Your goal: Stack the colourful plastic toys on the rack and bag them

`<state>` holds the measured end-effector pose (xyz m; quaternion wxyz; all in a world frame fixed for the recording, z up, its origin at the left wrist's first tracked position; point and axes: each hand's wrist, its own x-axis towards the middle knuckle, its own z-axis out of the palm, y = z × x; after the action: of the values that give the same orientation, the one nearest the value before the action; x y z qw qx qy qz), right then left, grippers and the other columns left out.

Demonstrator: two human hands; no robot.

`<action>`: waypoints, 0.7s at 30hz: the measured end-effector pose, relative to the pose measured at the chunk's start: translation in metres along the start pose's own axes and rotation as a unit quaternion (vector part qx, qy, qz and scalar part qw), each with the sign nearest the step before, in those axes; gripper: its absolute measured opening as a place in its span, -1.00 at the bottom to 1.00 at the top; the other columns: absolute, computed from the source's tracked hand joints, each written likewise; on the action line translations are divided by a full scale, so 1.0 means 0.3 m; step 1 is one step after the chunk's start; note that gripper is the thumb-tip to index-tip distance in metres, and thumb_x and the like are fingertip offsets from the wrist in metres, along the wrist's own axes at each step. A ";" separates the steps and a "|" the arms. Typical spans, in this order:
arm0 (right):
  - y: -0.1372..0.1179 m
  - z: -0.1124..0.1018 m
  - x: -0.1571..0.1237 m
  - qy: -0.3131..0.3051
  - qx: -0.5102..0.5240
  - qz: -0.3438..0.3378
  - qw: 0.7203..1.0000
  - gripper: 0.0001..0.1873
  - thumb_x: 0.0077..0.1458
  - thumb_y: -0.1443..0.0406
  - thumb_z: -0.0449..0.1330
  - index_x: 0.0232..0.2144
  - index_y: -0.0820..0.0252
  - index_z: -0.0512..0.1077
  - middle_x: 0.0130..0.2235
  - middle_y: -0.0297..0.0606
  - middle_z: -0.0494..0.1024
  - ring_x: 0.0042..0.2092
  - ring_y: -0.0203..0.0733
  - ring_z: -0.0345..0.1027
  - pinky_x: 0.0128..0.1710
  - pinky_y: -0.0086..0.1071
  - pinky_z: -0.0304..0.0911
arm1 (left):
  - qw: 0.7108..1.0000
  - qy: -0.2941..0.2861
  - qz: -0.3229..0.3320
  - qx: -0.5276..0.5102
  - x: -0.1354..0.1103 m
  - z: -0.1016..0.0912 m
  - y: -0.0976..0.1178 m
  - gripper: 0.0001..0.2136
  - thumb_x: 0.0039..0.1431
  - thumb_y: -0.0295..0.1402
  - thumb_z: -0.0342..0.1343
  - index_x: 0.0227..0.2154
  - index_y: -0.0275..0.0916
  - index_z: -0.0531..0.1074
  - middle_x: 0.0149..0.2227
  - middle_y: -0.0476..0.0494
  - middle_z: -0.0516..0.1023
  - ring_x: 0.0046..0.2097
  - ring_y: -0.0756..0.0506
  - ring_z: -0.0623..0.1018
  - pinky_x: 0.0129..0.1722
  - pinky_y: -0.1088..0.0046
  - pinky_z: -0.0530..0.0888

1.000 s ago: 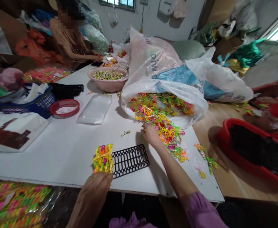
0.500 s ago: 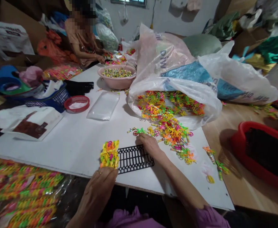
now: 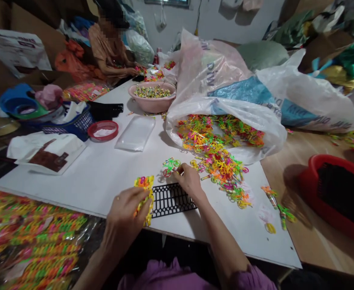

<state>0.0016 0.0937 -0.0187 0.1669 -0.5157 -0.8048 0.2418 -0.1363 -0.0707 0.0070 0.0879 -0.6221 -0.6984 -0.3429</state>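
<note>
Yellow plastic bundle (image 3: 144, 196) now raised, gripped in left hand (image 3: 124, 213); right hand (image 3: 189, 182) pinching loops (image 3: 171, 166)

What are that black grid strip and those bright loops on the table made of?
The black grid strip looks like moulded rigid plastic: matte, with crisp, evenly repeated openings. The bright loops look like glossy coloured plastic or rubber; their shine and vivid colours suggest it, but the look cannot settle which.

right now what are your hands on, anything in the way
Left hand gripping yellow-pink plastic strip. Right hand at green-pink plastic loops, black plastic grid beside. Neon plastic heap to its right.
</note>
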 end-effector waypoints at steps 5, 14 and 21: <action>-0.075 -0.030 -0.121 -0.034 0.184 -0.059 0.981 -0.81 -0.05 0.16 0.22 -0.44 0.17 0.43 -0.48 -0.40 0.45 -0.49 -0.35 0.23 -0.50 -0.50 0.05 | 0.935 -0.114 -0.227 -0.247 0.194 0.037 0.009 -0.62 -0.01 -0.20 0.16 -0.14 -0.27 0.38 -0.22 -0.15 0.50 -0.21 -0.09 0.50 -0.22 0.34 0.46; -0.110 -0.099 -0.188 -0.127 0.185 -0.118 0.967 -0.76 -0.10 0.18 0.23 -0.57 0.18 0.28 -0.60 -0.47 0.26 -0.55 -0.39 0.09 -0.57 -0.52 -0.08 | 0.867 -0.227 -0.230 -0.380 0.207 0.019 0.083 -0.83 -0.06 -0.26 0.18 -0.48 -0.26 0.41 -0.43 -0.01 0.46 -0.35 -0.01 0.47 -0.30 0.44 0.40; -0.053 0.041 -0.185 -0.036 0.224 -0.012 0.974 -0.79 -0.08 0.16 0.20 -0.47 0.19 0.35 -0.53 -0.39 0.42 -0.50 -0.31 0.24 -0.47 -0.48 0.11 | 0.970 -0.102 -0.136 -0.174 0.192 -0.033 0.000 -0.70 0.00 -0.17 0.16 -0.23 -0.23 0.44 -0.20 -0.10 0.47 -0.18 -0.07 0.46 -0.15 0.35 0.41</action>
<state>0.0062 0.0350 -0.0211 0.2515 -0.4470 -0.7418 0.4322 -0.1513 -0.0300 0.0459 -0.1405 -0.5587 -0.7112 -0.4028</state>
